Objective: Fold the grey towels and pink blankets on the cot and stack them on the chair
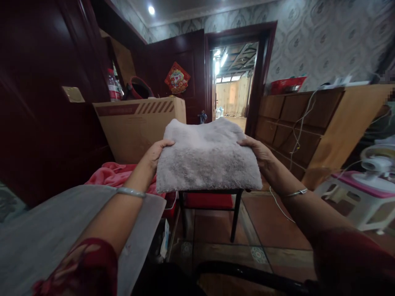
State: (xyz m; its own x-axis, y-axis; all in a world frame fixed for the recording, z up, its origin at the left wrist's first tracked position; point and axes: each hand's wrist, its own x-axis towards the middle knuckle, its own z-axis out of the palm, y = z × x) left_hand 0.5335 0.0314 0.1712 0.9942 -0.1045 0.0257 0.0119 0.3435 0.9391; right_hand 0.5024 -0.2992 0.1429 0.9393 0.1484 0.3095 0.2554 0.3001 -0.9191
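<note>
A fluffy light-grey cloth (206, 160), like a piece of plush fabric or a towel, is held up in front of me by its two sides. My left hand (156, 154) grips its left edge, thumb on top and the other fingers hidden beneath. On the opposite edge my right hand (257, 150) has the same pinch, its fingers mostly behind the cloth. The cloth sags a little at its far edge between the hands. Under its near edge shows a dark-framed stool or chair (236, 216); whether the cloth touches it I cannot tell.
At left lies a grey-covered surface (61, 218) with a pink blanket (111, 174) behind it. A large cardboard box (138, 131) stands beyond. To the right are a wooden cabinet (327, 131) with a dangling white cable and a white-and-pink plastic stool (364, 185) holding a fan.
</note>
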